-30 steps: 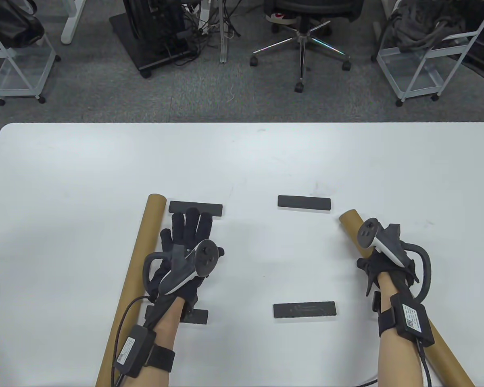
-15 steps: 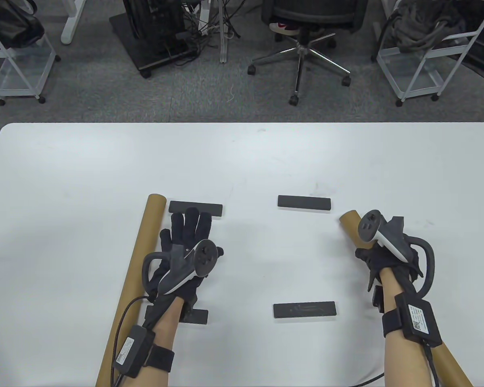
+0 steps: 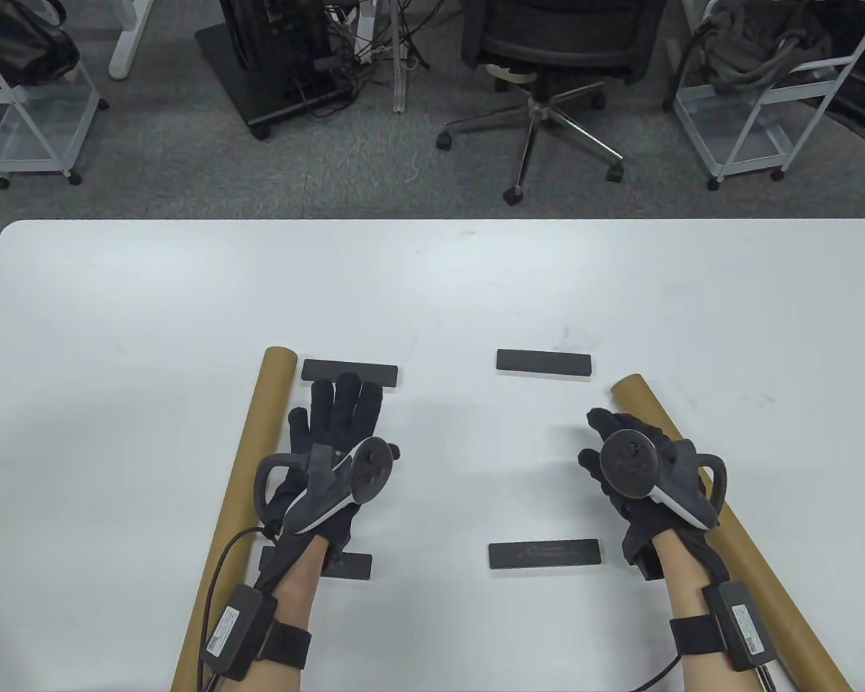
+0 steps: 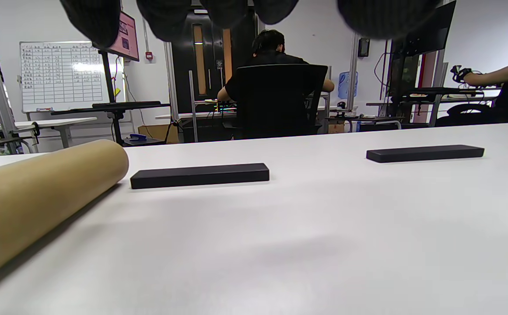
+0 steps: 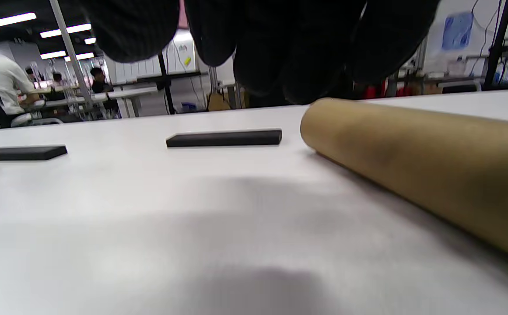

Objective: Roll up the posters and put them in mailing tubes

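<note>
Two brown cardboard mailing tubes lie on the white table (image 3: 151,303). The left tube (image 3: 249,468) (image 4: 39,192) is just left of my left hand (image 3: 335,425), which lies flat with straight fingers and holds nothing. The right tube (image 3: 757,569) (image 5: 411,162) runs diagonally just right of my right hand (image 3: 605,440), which rests beside it with fingers spread and holds nothing. Several black weight bars mark a rectangle between the tubes: far left (image 3: 349,373), far right (image 3: 544,362), near right (image 3: 546,553), near left (image 3: 353,566). A white poster is hard to tell from the tabletop.
Beyond the table's far edge stand an office chair (image 3: 548,58), a wire cart at the right (image 3: 757,94) and another at the left (image 3: 21,108). People sit at desks in the background of both wrist views.
My right hand has let go of the right tube and moved left and down onto the table beside it. The office chair has rolled a little. My left hand has stayed flat.
</note>
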### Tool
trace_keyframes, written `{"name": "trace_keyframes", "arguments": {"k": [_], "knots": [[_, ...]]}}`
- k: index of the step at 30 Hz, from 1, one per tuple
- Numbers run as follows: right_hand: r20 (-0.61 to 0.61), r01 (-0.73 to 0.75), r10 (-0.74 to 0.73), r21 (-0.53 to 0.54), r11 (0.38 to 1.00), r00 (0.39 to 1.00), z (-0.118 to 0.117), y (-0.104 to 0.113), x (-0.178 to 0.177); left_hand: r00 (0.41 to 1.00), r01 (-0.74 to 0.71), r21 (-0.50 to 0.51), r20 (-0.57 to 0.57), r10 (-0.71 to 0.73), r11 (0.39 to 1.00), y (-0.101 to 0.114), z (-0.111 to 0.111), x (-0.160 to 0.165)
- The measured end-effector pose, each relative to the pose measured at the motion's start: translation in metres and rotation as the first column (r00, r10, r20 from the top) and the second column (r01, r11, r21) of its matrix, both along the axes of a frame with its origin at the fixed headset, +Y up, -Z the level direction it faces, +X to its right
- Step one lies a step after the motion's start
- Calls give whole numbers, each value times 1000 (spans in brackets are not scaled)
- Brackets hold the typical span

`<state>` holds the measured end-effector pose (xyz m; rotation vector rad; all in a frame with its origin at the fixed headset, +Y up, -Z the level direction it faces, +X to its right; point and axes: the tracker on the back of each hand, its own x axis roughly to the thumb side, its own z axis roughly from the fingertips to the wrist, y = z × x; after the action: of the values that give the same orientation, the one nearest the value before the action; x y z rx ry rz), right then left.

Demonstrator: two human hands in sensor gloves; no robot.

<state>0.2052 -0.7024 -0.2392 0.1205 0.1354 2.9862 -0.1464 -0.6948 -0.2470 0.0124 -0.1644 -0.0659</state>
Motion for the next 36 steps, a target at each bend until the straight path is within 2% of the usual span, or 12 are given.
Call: {"name": "trace_keyframes", "arguments": {"k": [1,3,8,21,36], "knots": [[3,-2,2,33,999,1000,1,-1,0,1000,0,1,0,0,1000,0,0,0],[-7,-39,39,-10,999,999,1,-6,0,1000,-7,-7,-5,7,1000,-2,1,-1],[5,-23,23,-11,1000,1000,0,-9,4,1000,9,-7,-3,-9,1000,-2,2,-1],[10,35,-35,3,999,999,0,-4,10,999,-23,-2,-23,23,1000,1,1,-5],[-5,-9,10,3,1000,1000,1,-4,3,999,-38,-14,-32,38,999,1,-1,-9]]}}
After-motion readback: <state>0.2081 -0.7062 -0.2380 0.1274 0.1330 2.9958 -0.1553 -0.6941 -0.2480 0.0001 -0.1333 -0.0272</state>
